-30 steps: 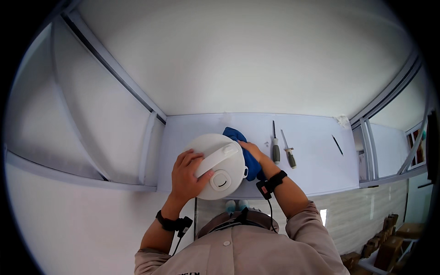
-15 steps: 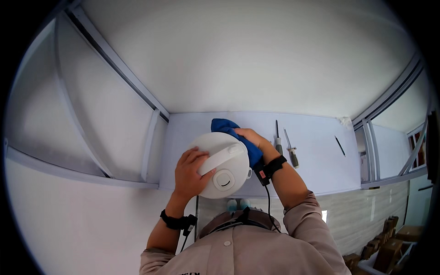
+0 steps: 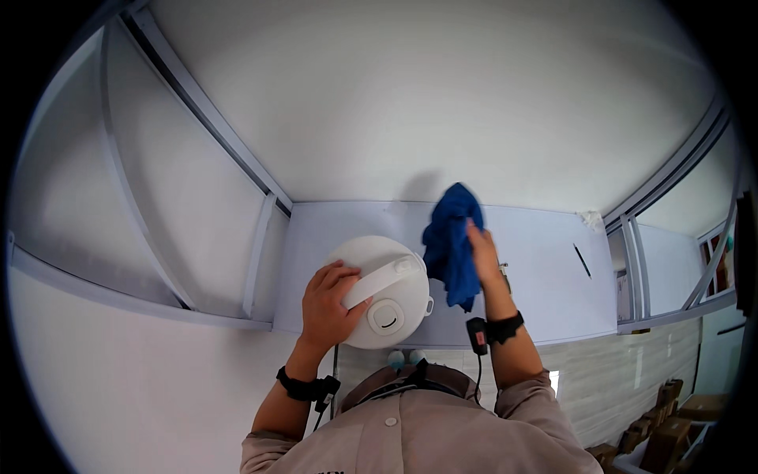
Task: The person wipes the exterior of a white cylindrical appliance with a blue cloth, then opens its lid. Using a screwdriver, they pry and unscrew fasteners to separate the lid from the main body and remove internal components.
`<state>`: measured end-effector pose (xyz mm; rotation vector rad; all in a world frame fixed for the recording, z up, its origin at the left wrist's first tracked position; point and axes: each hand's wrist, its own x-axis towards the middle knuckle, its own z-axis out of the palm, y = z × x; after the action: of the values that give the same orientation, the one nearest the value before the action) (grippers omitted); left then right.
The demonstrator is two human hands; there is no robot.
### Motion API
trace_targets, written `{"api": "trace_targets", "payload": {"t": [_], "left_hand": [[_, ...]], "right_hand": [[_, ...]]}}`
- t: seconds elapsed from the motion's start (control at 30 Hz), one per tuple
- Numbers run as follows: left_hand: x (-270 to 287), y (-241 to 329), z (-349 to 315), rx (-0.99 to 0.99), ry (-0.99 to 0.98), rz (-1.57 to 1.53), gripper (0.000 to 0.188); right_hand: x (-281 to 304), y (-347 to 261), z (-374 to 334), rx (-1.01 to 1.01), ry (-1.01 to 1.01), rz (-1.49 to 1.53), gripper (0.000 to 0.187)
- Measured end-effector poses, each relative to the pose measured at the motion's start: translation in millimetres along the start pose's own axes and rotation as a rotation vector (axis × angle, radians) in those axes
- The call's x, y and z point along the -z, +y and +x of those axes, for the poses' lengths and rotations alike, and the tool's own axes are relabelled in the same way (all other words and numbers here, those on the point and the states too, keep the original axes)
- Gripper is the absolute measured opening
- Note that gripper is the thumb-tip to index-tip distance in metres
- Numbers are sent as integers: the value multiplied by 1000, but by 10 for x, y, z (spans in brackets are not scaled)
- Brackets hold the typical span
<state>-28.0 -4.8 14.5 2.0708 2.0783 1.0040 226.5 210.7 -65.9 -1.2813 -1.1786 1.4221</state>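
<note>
A white round rice cooker (image 3: 371, 254) stands on the white table, its carry handle (image 3: 382, 283) lying across the lid and a round vent near its front. My left hand (image 3: 325, 310) is closed over the handle's left end, with fingers on the far side and the thumb on the near side. A crumpled blue cloth (image 3: 450, 249) hangs from my right hand (image 3: 484, 253), which grips it just right of the cooker, apart from it. Behind my right hand and wrist, a small part of a screwdriver (image 3: 505, 273) shows; the rest is hidden.
A thin dark pen-like stick (image 3: 583, 261) lies on the right of the table (image 3: 545, 304). Some crumpled white material (image 3: 591, 221) sits at the far right corner. Metal frames flank both sides, and cardboard boxes (image 3: 667, 442) stand on the floor at lower right.
My right hand has lifted the blue cloth off the cooker's right side and moved it rightward, now covering most of the screwdrivers. My left hand stays on the handle.
</note>
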Motion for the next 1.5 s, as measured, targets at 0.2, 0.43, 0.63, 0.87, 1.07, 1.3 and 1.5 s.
{"api": "trace_targets", "payload": {"t": [0.2, 0.43, 0.63, 0.87, 1.07, 1.3, 1.5], "left_hand": [[-51, 5, 73, -53, 29, -15, 34], [-199, 1, 188, -73, 32, -21, 34], [-218, -45, 175, -92, 45, 57, 34], [-37, 321, 253, 2, 95, 170, 41], [-129, 528, 542, 265, -151, -153, 49], [-286, 732, 995, 540, -414, 59, 56], [-375, 695, 1061, 546, -471, 87, 59]], "right_hand": [[724, -437, -251, 330, 219, -141, 40], [925, -73, -87, 479, 256, -1130, 38], [1254, 360, 116, 308, 436, -1172, 40], [1550, 178, 173, 321, 667, -827, 44], [1457, 108, 108, 0, 445, -1129, 75], [749, 281, -467, 589, 383, -1031, 64], [318, -147, -872, 856, -83, -482, 49]]}}
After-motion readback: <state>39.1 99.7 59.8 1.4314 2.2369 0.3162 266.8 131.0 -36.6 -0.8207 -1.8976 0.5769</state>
